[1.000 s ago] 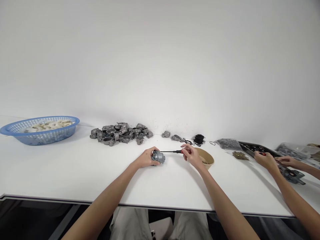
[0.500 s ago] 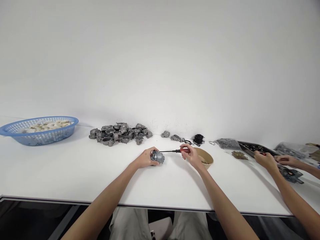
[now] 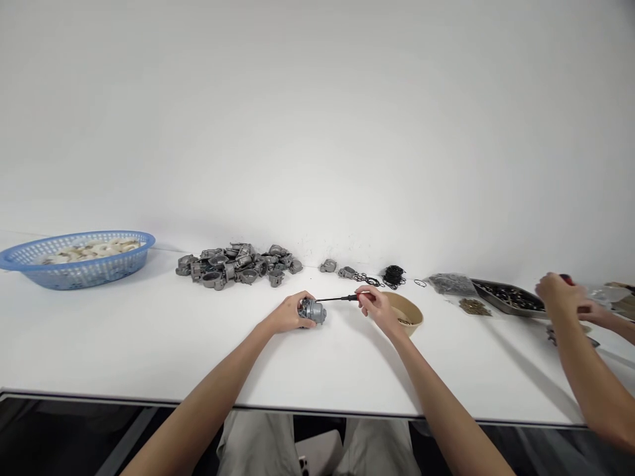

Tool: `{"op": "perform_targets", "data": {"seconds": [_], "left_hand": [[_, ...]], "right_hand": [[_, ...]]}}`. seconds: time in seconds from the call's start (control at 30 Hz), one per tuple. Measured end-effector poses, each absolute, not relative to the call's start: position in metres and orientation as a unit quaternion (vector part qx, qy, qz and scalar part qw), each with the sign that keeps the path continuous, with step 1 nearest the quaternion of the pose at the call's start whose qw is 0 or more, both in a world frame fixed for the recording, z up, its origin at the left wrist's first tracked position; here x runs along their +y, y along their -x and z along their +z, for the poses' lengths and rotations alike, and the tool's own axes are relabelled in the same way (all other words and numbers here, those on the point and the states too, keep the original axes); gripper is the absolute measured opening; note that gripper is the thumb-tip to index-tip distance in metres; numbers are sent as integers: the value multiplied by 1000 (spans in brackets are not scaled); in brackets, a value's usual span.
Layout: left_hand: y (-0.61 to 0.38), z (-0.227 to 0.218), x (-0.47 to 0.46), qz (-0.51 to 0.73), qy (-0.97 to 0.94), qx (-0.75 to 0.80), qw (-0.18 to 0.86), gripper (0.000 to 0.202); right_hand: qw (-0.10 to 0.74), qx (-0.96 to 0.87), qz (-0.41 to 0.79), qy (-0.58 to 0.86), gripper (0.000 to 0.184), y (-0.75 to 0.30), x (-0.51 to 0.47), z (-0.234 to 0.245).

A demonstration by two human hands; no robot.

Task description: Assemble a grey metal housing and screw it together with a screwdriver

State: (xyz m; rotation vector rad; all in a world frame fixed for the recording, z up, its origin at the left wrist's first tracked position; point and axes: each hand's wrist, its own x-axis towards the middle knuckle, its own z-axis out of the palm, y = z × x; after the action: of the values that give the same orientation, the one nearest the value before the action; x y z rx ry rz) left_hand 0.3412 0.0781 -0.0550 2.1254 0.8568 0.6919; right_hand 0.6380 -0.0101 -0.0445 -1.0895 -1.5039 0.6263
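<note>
While our left hand [image 3: 289,313] clamps the grey metal housing [image 3: 313,311] on the table [image 3: 149,330] | our right hand [image 3: 380,307] pinches the screwdriver [image 3: 342,299] | shaft lies level, tip leftward into the housing.

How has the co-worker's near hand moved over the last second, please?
Yes: the co-worker's hand has lifted up and right, from beside the dark tray to beyond its far end.

Plain white wall [image 3: 317,119], white table [image 3: 149,344]

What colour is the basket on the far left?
Blue basket, clearest in the head view.
</note>
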Motion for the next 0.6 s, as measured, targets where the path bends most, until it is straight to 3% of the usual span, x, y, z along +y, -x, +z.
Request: {"op": "perform_targets", "data": {"seconds": [0.6], "left_hand": [[-343,-59,82,280,-823,332,365,62]], "right_hand": [[549,-639,242,482,40,-635,-15,-41]]}}
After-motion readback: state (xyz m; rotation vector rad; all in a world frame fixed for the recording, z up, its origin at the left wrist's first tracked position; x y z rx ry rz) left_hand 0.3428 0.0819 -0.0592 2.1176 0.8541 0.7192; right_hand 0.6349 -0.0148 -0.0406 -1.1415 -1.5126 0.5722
